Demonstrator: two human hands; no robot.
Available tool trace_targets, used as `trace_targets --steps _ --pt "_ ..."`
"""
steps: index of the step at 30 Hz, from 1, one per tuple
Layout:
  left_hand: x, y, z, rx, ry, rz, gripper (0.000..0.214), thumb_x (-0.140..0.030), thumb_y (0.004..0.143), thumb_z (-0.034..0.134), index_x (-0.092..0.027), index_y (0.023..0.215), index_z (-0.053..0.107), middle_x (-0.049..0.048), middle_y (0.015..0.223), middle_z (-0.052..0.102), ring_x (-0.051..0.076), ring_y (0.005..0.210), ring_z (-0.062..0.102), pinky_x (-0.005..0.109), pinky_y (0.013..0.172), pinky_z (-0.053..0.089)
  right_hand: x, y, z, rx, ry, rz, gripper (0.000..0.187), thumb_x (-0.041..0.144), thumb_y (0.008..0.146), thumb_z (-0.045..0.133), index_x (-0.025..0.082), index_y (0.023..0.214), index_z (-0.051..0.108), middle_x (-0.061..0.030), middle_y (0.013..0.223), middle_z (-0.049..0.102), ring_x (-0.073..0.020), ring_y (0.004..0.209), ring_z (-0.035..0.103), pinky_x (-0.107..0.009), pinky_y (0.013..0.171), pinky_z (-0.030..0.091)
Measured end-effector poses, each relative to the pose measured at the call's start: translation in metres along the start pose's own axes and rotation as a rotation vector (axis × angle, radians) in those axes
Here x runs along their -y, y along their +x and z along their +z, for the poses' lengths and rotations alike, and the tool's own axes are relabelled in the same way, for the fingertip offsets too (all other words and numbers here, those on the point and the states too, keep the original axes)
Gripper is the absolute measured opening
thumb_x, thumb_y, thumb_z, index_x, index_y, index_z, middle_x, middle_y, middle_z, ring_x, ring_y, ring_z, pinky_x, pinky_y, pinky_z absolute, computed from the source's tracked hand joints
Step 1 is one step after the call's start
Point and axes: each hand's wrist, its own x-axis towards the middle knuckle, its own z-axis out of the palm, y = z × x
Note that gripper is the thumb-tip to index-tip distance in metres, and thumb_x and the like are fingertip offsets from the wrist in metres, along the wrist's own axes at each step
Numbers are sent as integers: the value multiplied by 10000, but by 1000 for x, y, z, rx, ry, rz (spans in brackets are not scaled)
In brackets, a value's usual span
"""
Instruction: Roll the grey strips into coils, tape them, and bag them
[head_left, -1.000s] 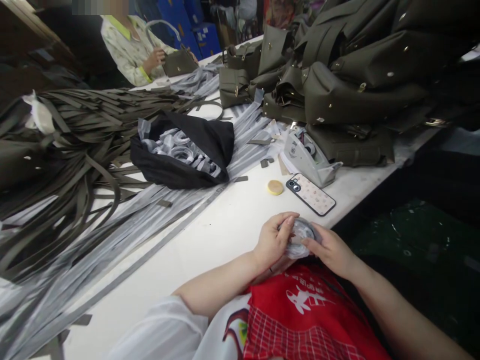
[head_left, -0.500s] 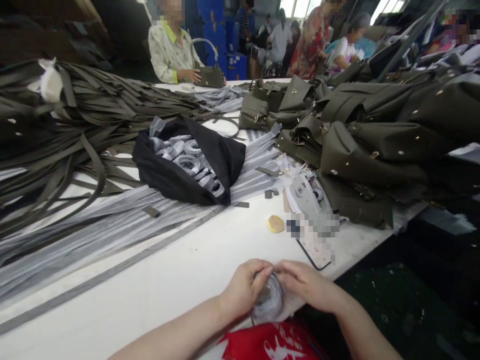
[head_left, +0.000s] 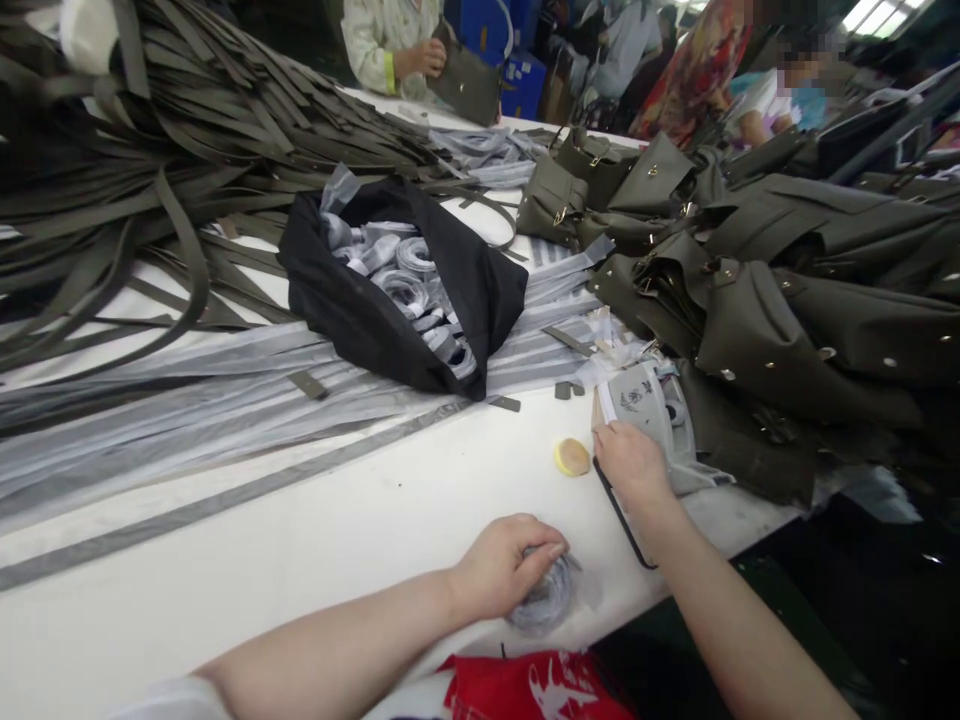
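Note:
My left hand [head_left: 504,568] is closed round a coil of greyish see-through strip [head_left: 551,597] near the table's front edge, thumb and fingers pinched at its top. My right hand [head_left: 636,462] reaches over a phone [head_left: 624,520], mostly covered by the hand and wrist. Its fingers are curled at the lower left corner of a pale grey holder with printed marks [head_left: 636,395]; whatever they grip is hidden. Just left of that hand lies a yellow-edged round disc [head_left: 572,457], perhaps a tape roll.
A black cloth bag [head_left: 405,360] holds several similar coils. Long grey strips [head_left: 187,430] and a heap of olive straps [head_left: 225,130] cover the left side. Olive handbags [head_left: 810,310] are piled at right. Across the table a person's hand [head_left: 421,60] holds an olive bag.
My right hand has left the coil and moved forward to the holder, over the phone. My left hand keeps the coil in place. The view has tilted down and shifted left.

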Motion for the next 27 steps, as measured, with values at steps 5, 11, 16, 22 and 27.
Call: trace_targets --steps 5,11,16,22,27 --pt "0 -1 -1 0 -6 47 344 -344 973 422 -148 995 703 66 853 690 150 801 618 248 798 478 -3 -32 -41 -248 19 -25 152 197 910 550 156 909 697 -86 857 723 -220 786 647 -318 706 446" --pt "-6 -9 2 93 124 158 346 -339 983 398 -153 1036 685 58 800 628 145 760 573 236 747 469 16 -111 -48 -390 220 -345 205 127 876 628 134 1078 662 -82 932 739 -195 832 661 -309 821 478" --pt "-7 -11 6 175 161 173 351 -346 986 388 -163 1047 681 51 782 596 145 754 566 239 737 469 25 -144 -3 -216 236 -405 195 137 908 550 142 1057 676 -86 968 735 -206 867 657 -320 817 489" --pt "-11 -13 8 158 166 167 339 -336 990 383 -160 1059 665 53 806 615 141 754 574 245 749 482 38 -129 -3 -146 379 -150 266 282 925 541 141 1125 644 -127 1038 702 -242 941 643 -344 821 510" --pt "-20 -30 8 228 262 240 344 -357 986 379 -184 1104 653 69 916 622 147 827 591 255 796 499 56 -107 -12 91 468 -275 204 315 900 598 194 1057 646 -94 1008 681 -243 947 610 -348 807 497"
